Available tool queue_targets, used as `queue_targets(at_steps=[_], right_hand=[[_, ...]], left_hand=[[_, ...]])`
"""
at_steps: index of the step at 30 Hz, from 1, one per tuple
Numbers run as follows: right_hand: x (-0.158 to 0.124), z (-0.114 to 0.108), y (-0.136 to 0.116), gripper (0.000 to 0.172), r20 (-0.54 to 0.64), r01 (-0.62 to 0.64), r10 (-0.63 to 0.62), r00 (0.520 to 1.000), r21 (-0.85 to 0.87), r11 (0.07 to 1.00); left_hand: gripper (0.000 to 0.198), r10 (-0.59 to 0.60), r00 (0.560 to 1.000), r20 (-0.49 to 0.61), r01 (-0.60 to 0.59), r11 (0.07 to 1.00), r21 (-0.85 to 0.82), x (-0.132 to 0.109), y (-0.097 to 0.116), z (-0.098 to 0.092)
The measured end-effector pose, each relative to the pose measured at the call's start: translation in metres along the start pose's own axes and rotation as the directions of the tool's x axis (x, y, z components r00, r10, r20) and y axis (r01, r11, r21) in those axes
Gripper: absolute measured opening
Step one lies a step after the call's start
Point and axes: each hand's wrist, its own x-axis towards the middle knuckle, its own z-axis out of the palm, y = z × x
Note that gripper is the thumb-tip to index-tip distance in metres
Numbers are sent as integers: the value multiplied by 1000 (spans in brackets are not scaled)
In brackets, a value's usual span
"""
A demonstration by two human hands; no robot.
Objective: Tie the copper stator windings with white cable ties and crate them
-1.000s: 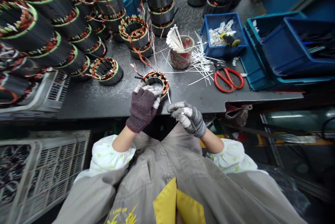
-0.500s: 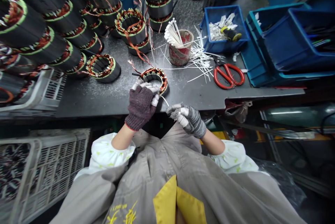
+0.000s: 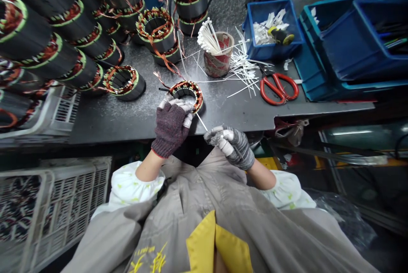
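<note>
A small motor stator (image 3: 188, 90) with copper windings lies flat near the front edge of the dark workbench (image 3: 127, 113). My left hand (image 3: 170, 125), in a maroon knit glove, grips the stator's near rim with its fingers curled over it. In a grey glove, my right hand (image 3: 231, 144) is pinched on the end of a thin white cable tie (image 3: 202, 122) that runs taut from the stator toward me, just off the bench edge.
Stacks of wound stators (image 3: 63, 35) fill the left and back. A paper cup of white cable ties (image 3: 218, 54) stands behind, loose ties beside it. Red scissors (image 3: 278, 88) lie at right, near blue bins (image 3: 350, 47). White crates (image 3: 38, 205) stand below left.
My right hand has drawn the cable tie out toward me and slightly right, so it now runs taut. My left hand stays on the stator. The view has shifted a little.
</note>
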Motion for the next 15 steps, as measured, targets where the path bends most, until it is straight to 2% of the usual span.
queue_targets(at_steps=[3, 7, 11, 13, 15], right_hand=[[6, 4, 4, 30, 12, -4, 4, 1000, 26, 1000], [25, 14, 20, 39, 17, -2, 1, 1000, 65, 998], [47, 25, 36, 46, -52, -65, 72, 996, 127, 990], [53, 28, 36, 46, -102, -121, 142, 984, 188, 975], [56, 28, 32, 44, -132, -254, 304, 943, 304, 918]], left_hand=[[26, 8, 1000, 5, -8, 1000, 11, 0, 0, 0], [26, -3, 1000, -8, 3, 1000, 21, 0, 0, 0], [27, -57, 996, -72, 55, 998, -29, 0, 6, 0], [34, -146, 979, -142, 132, 986, -101, 2, 10, 1], [38, -227, 956, -186, 197, 966, -168, 4, 14, 3]])
